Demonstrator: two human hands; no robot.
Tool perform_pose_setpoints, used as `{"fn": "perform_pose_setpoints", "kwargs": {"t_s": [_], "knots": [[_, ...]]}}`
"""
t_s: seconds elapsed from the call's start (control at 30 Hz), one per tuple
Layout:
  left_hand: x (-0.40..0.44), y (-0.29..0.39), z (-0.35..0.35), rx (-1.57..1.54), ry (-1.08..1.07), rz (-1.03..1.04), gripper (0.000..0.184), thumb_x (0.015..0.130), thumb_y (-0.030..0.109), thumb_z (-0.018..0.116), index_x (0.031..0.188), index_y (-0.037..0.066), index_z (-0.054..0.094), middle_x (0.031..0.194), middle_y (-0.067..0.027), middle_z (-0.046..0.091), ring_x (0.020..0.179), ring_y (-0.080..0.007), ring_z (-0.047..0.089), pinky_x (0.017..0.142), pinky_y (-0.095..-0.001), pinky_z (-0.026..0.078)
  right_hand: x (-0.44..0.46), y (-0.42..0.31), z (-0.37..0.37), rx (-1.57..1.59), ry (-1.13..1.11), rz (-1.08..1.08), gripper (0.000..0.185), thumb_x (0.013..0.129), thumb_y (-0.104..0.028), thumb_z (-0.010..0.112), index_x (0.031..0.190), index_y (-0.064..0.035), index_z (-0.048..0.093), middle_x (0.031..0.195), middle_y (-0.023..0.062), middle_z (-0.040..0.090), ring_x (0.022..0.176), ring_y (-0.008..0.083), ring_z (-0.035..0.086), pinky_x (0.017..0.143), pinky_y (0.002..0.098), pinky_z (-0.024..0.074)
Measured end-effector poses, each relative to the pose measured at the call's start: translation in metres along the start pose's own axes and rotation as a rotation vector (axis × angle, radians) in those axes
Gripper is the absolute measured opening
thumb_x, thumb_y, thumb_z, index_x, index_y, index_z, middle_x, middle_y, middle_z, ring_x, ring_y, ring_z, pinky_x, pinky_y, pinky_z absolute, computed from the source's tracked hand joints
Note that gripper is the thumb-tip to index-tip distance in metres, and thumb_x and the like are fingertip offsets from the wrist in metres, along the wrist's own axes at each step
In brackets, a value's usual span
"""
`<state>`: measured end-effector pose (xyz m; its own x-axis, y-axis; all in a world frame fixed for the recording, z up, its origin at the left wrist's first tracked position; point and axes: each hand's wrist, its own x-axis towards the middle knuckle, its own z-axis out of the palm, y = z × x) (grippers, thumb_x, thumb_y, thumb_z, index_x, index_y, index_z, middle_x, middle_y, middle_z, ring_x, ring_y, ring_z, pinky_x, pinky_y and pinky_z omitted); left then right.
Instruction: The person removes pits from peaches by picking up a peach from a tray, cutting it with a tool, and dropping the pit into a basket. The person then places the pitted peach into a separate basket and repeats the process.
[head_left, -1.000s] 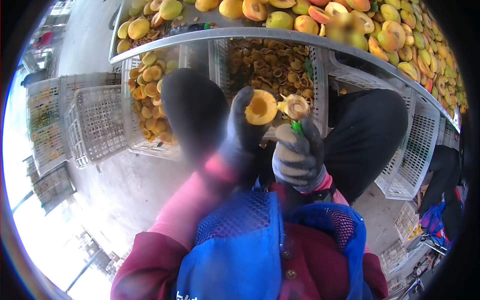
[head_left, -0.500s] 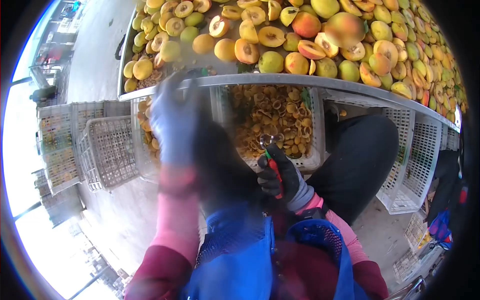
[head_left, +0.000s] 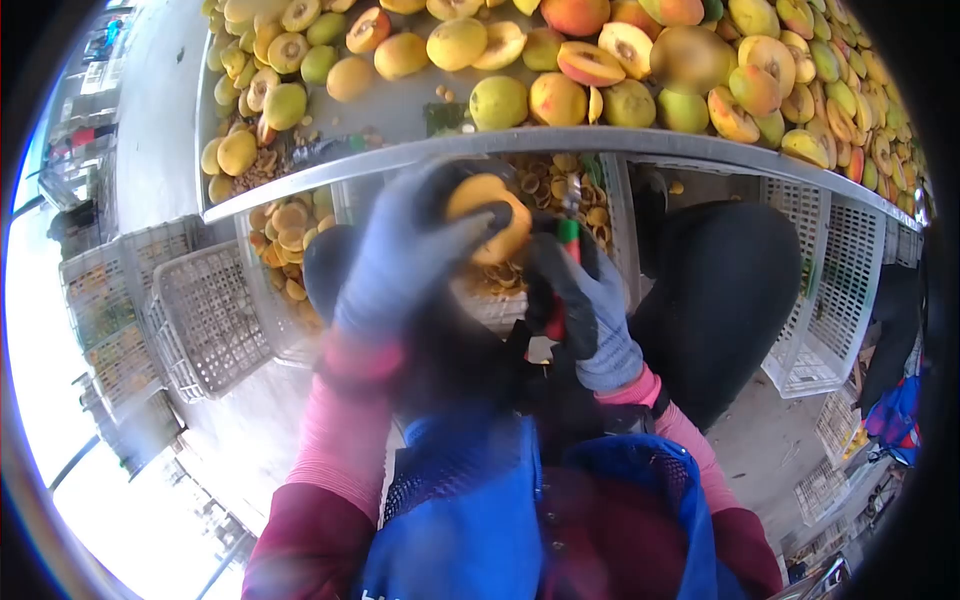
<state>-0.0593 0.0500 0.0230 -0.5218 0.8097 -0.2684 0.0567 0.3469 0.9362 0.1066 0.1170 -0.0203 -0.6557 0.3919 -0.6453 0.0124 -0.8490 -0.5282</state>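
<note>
My left hand (head_left: pixel 405 255), in a grey glove with dark fingers, is closed around a yellow peach (head_left: pixel 508 238), its thumb across the front. Whether the peach is whole or halved is blurred. Just to its right, my right hand (head_left: pixel 595 315), gloved alike, grips a fruit corer (head_left: pixel 569 238) with a red and green handle. The corer's metal head points up beside the peach; whether they touch I cannot tell. Both hands are over a crate of peach scraps (head_left: pixel 592 215), below the front edge of a metal table (head_left: pixel 400 152).
Halved and whole peaches (head_left: pixel 555 100) cover much of the table. Curved peach pieces fill another crate (head_left: pixel 285 235) at the left. Plastic crates stand at far left (head_left: pixel 212 320) and right (head_left: pixel 845 310). My knee (head_left: pixel 725 260) is under the table edge.
My left hand has come back from the table edge toward the middle and now holds a peach. My right hand has risen with the corer to meet it. The view has shifted slightly.
</note>
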Motion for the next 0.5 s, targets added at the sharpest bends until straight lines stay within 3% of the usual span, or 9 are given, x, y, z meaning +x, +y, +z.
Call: {"fn": "perform_pose_setpoints", "kwargs": {"t_s": [0.03, 0.1, 0.13, 0.17, 0.27, 0.33, 0.43, 0.5], "knots": [[-0.009, -0.003, 0.009, 0.005, -0.028, 0.041, 0.032, 0.079, 0.009, 0.066, 0.109, -0.001, 0.061, 0.101, -0.0093, 0.059, 0.091, -0.0154, 0.057, 0.081, -0.0271, 0.045, -0.002, -0.002, 0.005, 0.018, -0.048, 0.047, 0.025, 0.088, -0.026, 0.062, 0.103, -0.0073, 0.055, 0.066, 0.0014, 0.053, 0.049, 0.0100, 0.049, 0.043, 0.0246, 0.0404], [-0.028, -0.009, 0.032, -0.286, 0.129, 0.011, 0.032, 0.086, 0.012, 0.058, 0.114, -0.003, 0.057, 0.109, -0.0118, 0.056, 0.095, -0.0156, 0.055, 0.084, -0.0268, 0.044, -0.006, -0.004, 0.015, 0.092, -0.105, 0.069, 0.031, 0.087, -0.028, 0.063, 0.106, -0.0065, 0.053, 0.068, 0.0024, 0.053, 0.050, 0.0103, 0.050, 0.044, 0.0250, 0.0413], [-0.032, -0.017, 0.040, -0.351, 0.164, 0.088, 0.035, 0.093, 0.021, 0.051, 0.119, -0.003, 0.053, 0.108, -0.0116, 0.057, 0.097, -0.0154, 0.055, 0.086, -0.0274, 0.043, -0.005, 0.000, 0.014, 0.114, -0.115, 0.085, 0.032, 0.087, -0.028, 0.064, 0.108, -0.0060, 0.052, 0.069, 0.0028, 0.054, 0.051, 0.0104, 0.050, 0.044, 0.0251, 0.0419], [-0.041, -0.019, 0.047, -0.444, 0.190, -0.057, 0.039, 0.096, 0.028, 0.047, 0.121, -0.002, 0.052, 0.109, -0.0116, 0.056, 0.098, -0.0147, 0.054, 0.086, -0.0278, 0.043, -0.005, 0.004, 0.014, 0.138, -0.127, 0.100, 0.034, 0.087, -0.028, 0.064, 0.109, -0.0056, 0.052, 0.070, 0.0033, 0.054, 0.051, 0.0105, 0.050, 0.045, 0.0252, 0.0426], [-0.052, -0.033, 0.055, -0.325, 0.370, -0.062, 0.038, 0.098, 0.033, 0.044, 0.110, -0.001, 0.056, 0.097, -0.0089, 0.059, 0.087, -0.0134, 0.055, 0.077, -0.0263, 0.045, -0.010, 0.017, 0.012, 0.140, -0.211, 0.025, 0.033, 0.088, -0.023, 0.063, 0.113, -0.0066, 0.051, 0.076, 0.0013, 0.054, 0.057, 0.0073, 0.049, 0.046, 0.0240, 0.0414], [-0.054, -0.035, 0.049, -0.173, 0.389, -0.001, 0.038, 0.098, 0.034, 0.043, 0.104, -0.001, 0.057, 0.088, -0.0068, 0.059, 0.079, -0.0125, 0.055, 0.070, -0.0252, 0.045, -0.003, 0.036, 0.009, -0.190, -0.109, -0.305, 0.029, 0.088, -0.022, 0.062, 0.111, -0.0051, 0.053, 0.077, 0.0052, 0.056, 0.059, 0.0132, 0.053, 0.049, 0.0272, 0.0430], [-0.050, -0.038, 0.047, -0.180, 0.451, 0.073, 0.038, 0.099, 0.035, 0.042, 0.097, 0.000, 0.056, 0.078, -0.0045, 0.058, 0.069, -0.0113, 0.053, 0.061, -0.0241, 0.043, -0.017, 0.032, 0.009, -1.031, -0.050, -0.793, 0.023, 0.089, -0.016, 0.056, 0.108, -0.0018, 0.054, 0.080, 0.0158, 0.059, 0.067, 0.0299, 0.059, 0.060, 0.0363, 0.0454], [-0.058, -0.029, 0.052, -0.236, 0.462, 0.006, 0.037, 0.099, 0.033, 0.043, 0.099, -0.001, 0.056, 0.079, -0.0064, 0.058, 0.071, -0.0111, 0.053, 0.062, -0.0247, 0.044, -0.036, 0.024, 0.018, -0.877, -0.094, -0.597, 0.023, 0.090, -0.014, 0.054, 0.108, -0.0010, 0.054, 0.082, 0.0186, 0.060, 0.071, 0.0348, 0.059, 0.062, 0.0389, 0.0456]]}}
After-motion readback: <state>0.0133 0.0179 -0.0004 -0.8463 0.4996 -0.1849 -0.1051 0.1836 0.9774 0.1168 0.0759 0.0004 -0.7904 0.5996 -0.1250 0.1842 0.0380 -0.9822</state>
